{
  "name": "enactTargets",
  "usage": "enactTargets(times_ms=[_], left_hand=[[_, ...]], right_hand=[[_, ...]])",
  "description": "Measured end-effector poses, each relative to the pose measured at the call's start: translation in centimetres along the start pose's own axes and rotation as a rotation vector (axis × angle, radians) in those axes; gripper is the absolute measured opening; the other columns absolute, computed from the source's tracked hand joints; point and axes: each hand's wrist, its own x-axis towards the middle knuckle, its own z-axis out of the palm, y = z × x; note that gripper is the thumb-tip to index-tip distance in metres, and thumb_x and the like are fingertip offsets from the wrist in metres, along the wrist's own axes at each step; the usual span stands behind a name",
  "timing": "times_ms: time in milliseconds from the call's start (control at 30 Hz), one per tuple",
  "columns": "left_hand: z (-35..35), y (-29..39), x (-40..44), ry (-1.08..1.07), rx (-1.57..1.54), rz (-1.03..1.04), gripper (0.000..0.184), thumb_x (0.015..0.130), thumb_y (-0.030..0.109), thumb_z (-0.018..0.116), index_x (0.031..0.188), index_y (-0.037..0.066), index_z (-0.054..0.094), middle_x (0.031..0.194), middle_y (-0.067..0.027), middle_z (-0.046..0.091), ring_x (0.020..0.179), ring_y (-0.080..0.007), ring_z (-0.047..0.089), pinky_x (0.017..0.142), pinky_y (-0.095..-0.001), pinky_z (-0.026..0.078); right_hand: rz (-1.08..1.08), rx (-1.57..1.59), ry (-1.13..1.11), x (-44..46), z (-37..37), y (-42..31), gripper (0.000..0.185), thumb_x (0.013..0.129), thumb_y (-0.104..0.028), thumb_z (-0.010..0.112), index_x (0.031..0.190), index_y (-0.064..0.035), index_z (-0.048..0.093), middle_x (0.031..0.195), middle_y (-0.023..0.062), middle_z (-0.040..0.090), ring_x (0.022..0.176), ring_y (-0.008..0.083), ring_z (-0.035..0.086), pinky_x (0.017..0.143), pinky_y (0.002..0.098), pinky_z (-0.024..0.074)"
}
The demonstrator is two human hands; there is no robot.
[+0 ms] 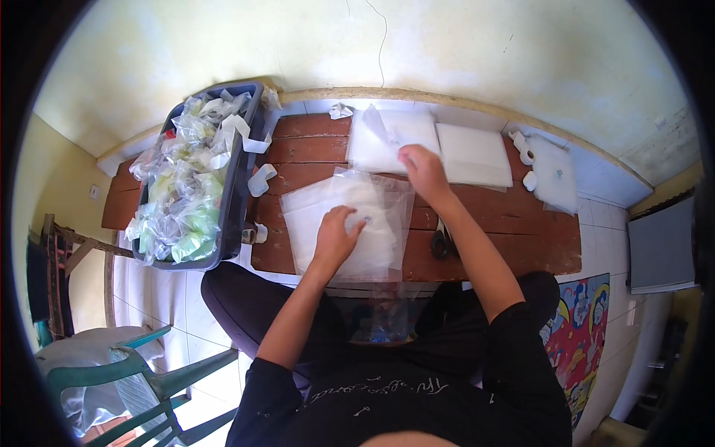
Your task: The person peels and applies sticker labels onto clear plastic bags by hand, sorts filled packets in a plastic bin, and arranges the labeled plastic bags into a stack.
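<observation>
My left hand (339,237) rests over a loose pile of clear plastic bags (309,223) on the brown wooden table. Its thumb and forefinger are curved with a gap between them, beside a small dark mark on the top bag. My right hand (426,173) is closed on the edge of a thin clear plastic bag (380,127), raised and tilted above a neat stack of bags (410,134). Black-handled scissors (441,242) lie under my right forearm, partly hidden.
A dark plastic tub (253,127) full of filled clear bags stands at the left. Further right are another bag stack (477,155), a tape roll (523,149) and a plastic-wrapped pack (553,175). A green chair (126,372) stands at the lower left.
</observation>
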Motion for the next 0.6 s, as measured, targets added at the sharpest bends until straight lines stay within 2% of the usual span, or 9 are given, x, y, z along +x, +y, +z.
enactTargets(times_ms=[33,100,133,200,267,367,433,533,600], left_hand=[[0.2,-0.1,0.3,-0.002,-0.003,0.002,0.044,0.084,0.030,0.071,0.117,0.002,0.064,0.127,-0.0163,0.057,0.110,-0.0340,0.057,0.097,-0.0403,0.046],[0.6,-0.3,0.6,0.091,-0.762,-0.359,0.059,0.091,0.039,0.065,0.128,-0.005,0.053,0.124,-0.0211,0.059,0.106,-0.0314,0.061,0.095,-0.0387,0.047],[0.2,0.2,0.6,0.089,-0.764,-0.361,0.059,0.091,0.039,0.065,0.128,-0.005,0.053,0.124,-0.0211,0.059,0.106,-0.0314,0.061,0.095,-0.0387,0.047],[-0.9,0.9,0.5,0.060,-1.324,-0.630,0.074,0.094,0.047,0.061,0.137,-0.009,0.040,0.123,-0.0259,0.058,0.109,-0.0287,0.061,0.091,-0.0365,0.050],[-1.0,0.5,0.4,0.041,-1.324,-0.643,0.079,0.092,0.050,0.061,0.139,-0.009,0.036,0.123,-0.0288,0.056,0.110,-0.0301,0.061,0.087,-0.0358,0.052],[-0.8,0.1,-0.1,0.017,-1.082,-0.652,0.069,0.094,0.043,0.062,0.136,-0.007,0.040,0.120,-0.0226,0.060,0.105,-0.0257,0.064,0.088,-0.0330,0.053],[-0.8,0.2,-0.6,0.049,-0.950,-0.582,0.060,0.090,0.018,0.070,0.135,-0.009,0.041,0.111,-0.0230,0.064,0.096,-0.0252,0.067,0.082,-0.0323,0.056],[-0.6,-0.8,-0.8,0.101,-1.103,-0.581,0.053,0.085,0.000,0.069,0.131,-0.009,0.044,0.101,-0.0194,0.068,0.086,-0.0229,0.069,0.078,-0.0291,0.058],[-0.6,-1.3,-0.8,0.118,-1.087,-0.582,0.050,0.085,-0.002,0.068,0.129,-0.010,0.046,0.100,-0.0196,0.068,0.085,-0.0226,0.069,0.077,-0.0282,0.059]], right_hand=[[-0.074,0.015,-0.079,-1.1,-0.1,-1.5,0.008,0.085,-0.008,0.062,0.088,-0.0012,0.064,0.087,0.0179,0.066,0.083,0.0369,0.063,0.075,0.0413,0.0508],[-0.143,0.029,-0.161,-3.5,0.2,-3.3,0.006,0.083,-0.007,0.061,0.086,-0.0022,0.061,0.087,0.0169,0.064,0.085,0.0374,0.061,0.077,0.0430,0.0500],[-0.281,-0.001,-0.211,-4.9,0.6,-3.5,0.006,0.081,-0.007,0.061,0.086,-0.0029,0.061,0.089,0.0147,0.064,0.087,0.0354,0.061,0.079,0.0423,0.0496],[-0.421,-0.030,-0.262,-7.3,1.2,-4.2,0.007,0.080,-0.007,0.060,0.085,-0.0037,0.060,0.091,0.0125,0.064,0.088,0.0335,0.061,0.081,0.0415,0.0493],[-0.473,-0.087,-0.400,-9.3,1.5,-5.1,0.008,0.078,-0.007,0.057,0.085,-0.0042,0.060,0.095,0.0101,0.064,0.091,0.0299,0.062,0.084,0.0399,0.0489],[-0.441,-0.116,-0.510,-10.9,1.6,-5.7,0.007,0.080,-0.011,0.061,0.085,-0.0053,0.061,0.096,0.0093,0.064,0.092,0.0286,0.063,0.085,0.0390,0.0485],[-0.412,-0.044,-0.501,-11.0,1.4,-6.0,0.010,0.080,-0.015,0.064,0.084,-0.0056,0.062,0.095,0.0096,0.065,0.092,0.0292,0.063,0.084,0.0394,0.0488],[-0.258,0.099,-0.464,-10.8,1.5,-5.8,0.017,0.080,-0.021,0.070,0.083,-0.0053,0.064,0.093,0.0108,0.066,0.090,0.0305,0.063,0.080,0.0399,0.0495],[-0.130,0.169,-0.435,-10.1,1.7,-4.8,0.021,0.080,-0.024,0.072,0.084,-0.0047,0.065,0.091,0.0118,0.066,0.088,0.0313,0.063,0.078,0.0400,0.0497]])
